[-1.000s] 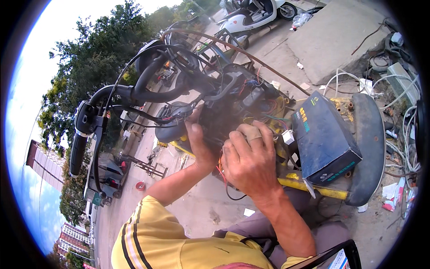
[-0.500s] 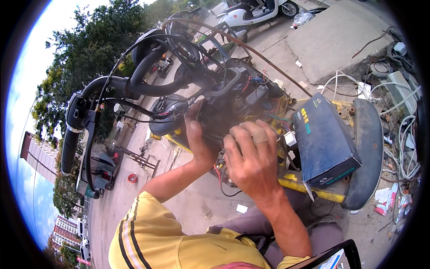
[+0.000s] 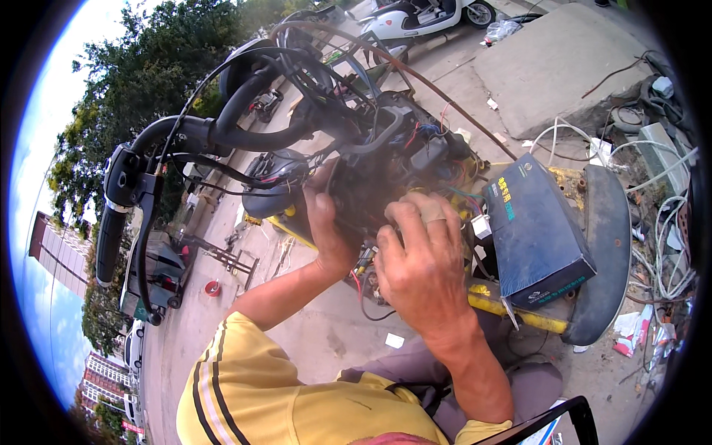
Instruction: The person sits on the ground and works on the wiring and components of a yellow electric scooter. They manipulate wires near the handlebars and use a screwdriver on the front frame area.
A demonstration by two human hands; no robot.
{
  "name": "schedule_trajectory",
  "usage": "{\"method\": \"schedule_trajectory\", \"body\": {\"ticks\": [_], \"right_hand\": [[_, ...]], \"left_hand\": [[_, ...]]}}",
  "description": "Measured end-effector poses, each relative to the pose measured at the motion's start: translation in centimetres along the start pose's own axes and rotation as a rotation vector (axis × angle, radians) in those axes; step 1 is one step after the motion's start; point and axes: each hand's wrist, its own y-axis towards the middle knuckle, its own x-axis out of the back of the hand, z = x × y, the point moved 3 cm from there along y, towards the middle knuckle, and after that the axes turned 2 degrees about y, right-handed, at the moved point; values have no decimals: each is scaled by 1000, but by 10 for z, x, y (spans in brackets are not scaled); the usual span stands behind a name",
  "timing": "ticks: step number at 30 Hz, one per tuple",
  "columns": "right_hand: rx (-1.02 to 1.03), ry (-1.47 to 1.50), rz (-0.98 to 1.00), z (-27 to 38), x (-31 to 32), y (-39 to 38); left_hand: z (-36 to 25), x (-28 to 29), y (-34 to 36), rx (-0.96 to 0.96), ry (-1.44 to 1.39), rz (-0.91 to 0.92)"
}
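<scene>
A stripped electric scooter with a yellow frame and a black handlebar stands in front of me, its wiring bare. My left hand reaches up against a dark part in the middle of the front, thumb nearest me; its other fingers are mostly hidden behind that part. Beside it, my right hand bends its fingers down among the dark parts and wires. What lies under those fingertips is hidden, and a hazy smear blurs the spot. Red and black wires hang below, between my wrists.
A dark blue box lies on the scooter's rear, by a curved black fender. White cables and scraps litter the ground at right. Farther off stand a white scooter, a red bucket and a parked three-wheeler.
My right hand has shifted slightly right, its fingers still bent. The handlebar sits a little farther left in view. My left hand stays at nearly the same place.
</scene>
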Motion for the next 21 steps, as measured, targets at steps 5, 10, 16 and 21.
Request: {"method": "schedule_trajectory", "body": {"ticks": [5, 10, 16, 21], "right_hand": [[3, -11, -39, -1, -2, -2], [7, -36, -76, 0, -5, -1], [33, -41, -51, 0, -2, 0], [31, -38, -65, 1, -3, 1]], "left_hand": [[0, -5, 0, 4, -9, -83], [0, -4, -2, -9, 5, -106], [1, -4, -3, -15, 28, -137], [2, -4, -3, -14, 50, -158]]}}
